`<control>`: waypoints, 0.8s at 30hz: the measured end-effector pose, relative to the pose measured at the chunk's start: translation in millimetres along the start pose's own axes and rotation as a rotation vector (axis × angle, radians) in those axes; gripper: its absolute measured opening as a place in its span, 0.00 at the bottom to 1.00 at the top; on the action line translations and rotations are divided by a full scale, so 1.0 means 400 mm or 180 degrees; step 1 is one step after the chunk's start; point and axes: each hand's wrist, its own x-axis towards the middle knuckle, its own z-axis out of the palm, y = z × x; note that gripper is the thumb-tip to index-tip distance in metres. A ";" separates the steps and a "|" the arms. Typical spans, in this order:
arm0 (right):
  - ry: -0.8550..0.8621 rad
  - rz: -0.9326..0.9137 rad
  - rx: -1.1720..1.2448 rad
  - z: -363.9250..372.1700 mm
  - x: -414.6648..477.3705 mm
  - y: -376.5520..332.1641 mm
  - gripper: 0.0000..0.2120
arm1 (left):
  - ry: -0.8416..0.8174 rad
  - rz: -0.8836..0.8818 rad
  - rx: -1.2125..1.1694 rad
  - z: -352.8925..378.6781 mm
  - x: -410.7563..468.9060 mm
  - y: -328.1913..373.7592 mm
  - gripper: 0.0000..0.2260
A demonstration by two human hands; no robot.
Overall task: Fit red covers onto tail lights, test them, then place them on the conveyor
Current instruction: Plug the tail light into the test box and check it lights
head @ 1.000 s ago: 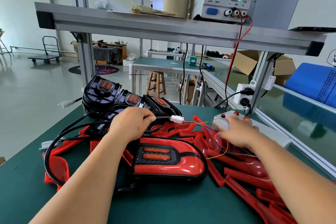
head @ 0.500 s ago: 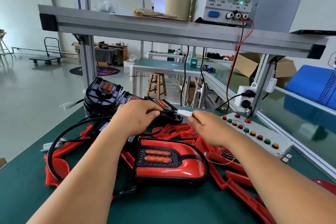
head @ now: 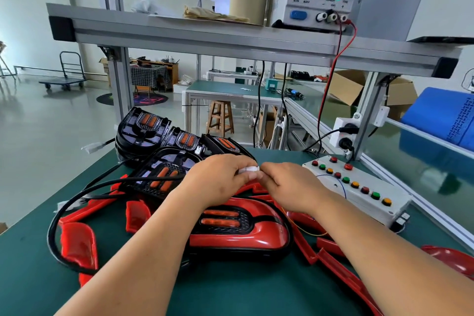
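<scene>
At the far left, loose red covers (head: 77, 244) lie on the green mat (head: 230, 290), with a black cable (head: 51, 228) looping round them. Behind them I see bare black tail lights (head: 143, 128) stacked in an overlapping row. Next comes my left hand (head: 218, 179), fingers curled, pinching a white connector (head: 250, 169) at its left end. My right hand (head: 289, 187) meets it from the other side, fingertips closed on the same connector, so the two hands touch over it, raised above the mat. The covered tail light (head: 243, 233), glossy red in a black rim, lies flat on the mat just below both hands, between my forearms, touched by neither hand. More red covers (head: 333, 264) lie under my right forearm. Right of that hand sits a white button box (head: 359, 195), and beyond it runs the green conveyor (head: 415, 169), well apart from the light.
</scene>
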 end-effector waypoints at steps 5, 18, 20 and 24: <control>0.0030 -0.0078 -0.0091 -0.004 -0.006 0.010 0.20 | -0.0012 0.0009 -0.0036 0.000 -0.006 -0.007 0.15; 0.0081 0.0428 -0.0492 -0.008 -0.018 0.088 0.18 | 0.0486 -0.0266 -0.0548 -0.052 -0.015 -0.079 0.09; -0.0058 0.0639 -0.0654 0.001 -0.015 0.091 0.20 | 0.0415 -0.0304 -0.0412 -0.052 -0.014 -0.071 0.17; -0.0373 0.1105 -0.0833 0.005 -0.008 0.092 0.24 | 0.0385 -0.0357 -0.0328 -0.056 -0.010 -0.065 0.23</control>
